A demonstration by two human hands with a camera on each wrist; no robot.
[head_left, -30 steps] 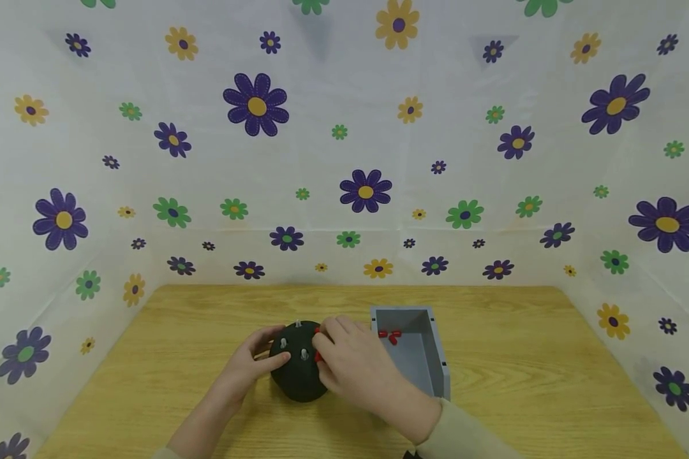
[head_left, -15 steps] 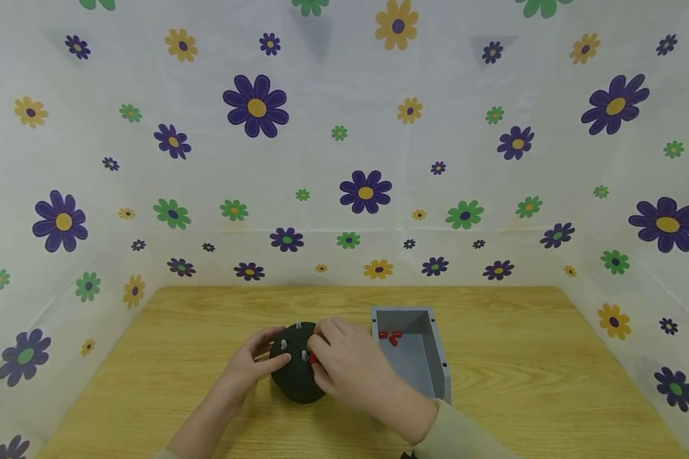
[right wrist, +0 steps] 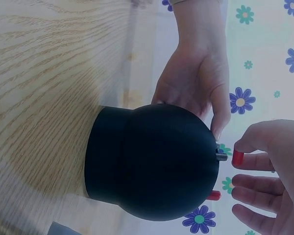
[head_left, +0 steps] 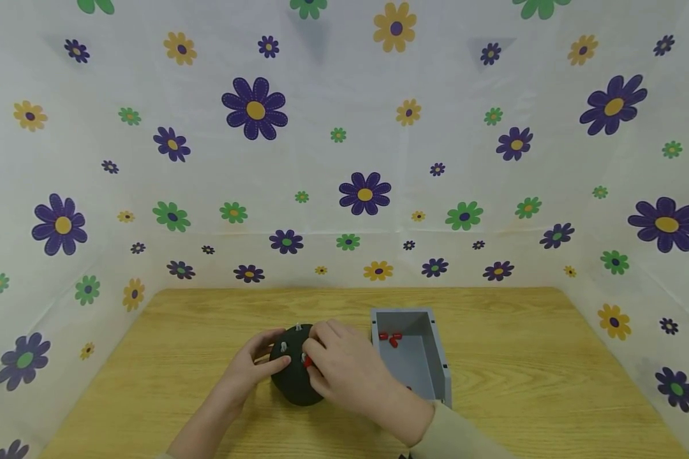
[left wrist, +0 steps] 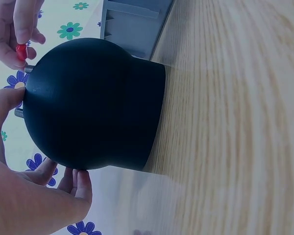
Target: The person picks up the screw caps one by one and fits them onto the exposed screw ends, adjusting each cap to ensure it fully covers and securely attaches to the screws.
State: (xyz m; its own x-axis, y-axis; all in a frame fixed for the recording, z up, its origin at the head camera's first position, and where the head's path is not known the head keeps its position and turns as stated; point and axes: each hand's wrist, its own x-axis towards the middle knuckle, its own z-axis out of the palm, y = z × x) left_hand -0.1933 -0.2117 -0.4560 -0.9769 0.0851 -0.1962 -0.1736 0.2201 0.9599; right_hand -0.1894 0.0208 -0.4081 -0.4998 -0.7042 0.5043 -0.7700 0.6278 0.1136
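A black dome [head_left: 294, 387] with a straight-sided base stands on the table, metal threaded studs [head_left: 284, 347] jutting from its top. My left hand [head_left: 245, 368] holds its left side, thumb on the upper surface and fingers round the back. Between thumb and index finger my right hand [head_left: 350, 370] pinches a small red cap [right wrist: 238, 157]. In the right wrist view this cap is just off the tip of a stud [right wrist: 222, 157], with a narrow gap between. Another red cap [right wrist: 214, 195] sits on the dome's right side, hidden by my right hand in the head view.
Right of the dome lies a grey bin [head_left: 439, 357] holding several red caps [head_left: 393, 342]; my right forearm covers its near left part. The wooden table [head_left: 511, 357] runs back to a flower-patterned sheet [head_left: 316, 159] that encloses the back and sides.
My right hand has shifted slightly left across the dome, carrying the red cap to the front stud. My left hand stays in place. The head view has tilted up slightly.
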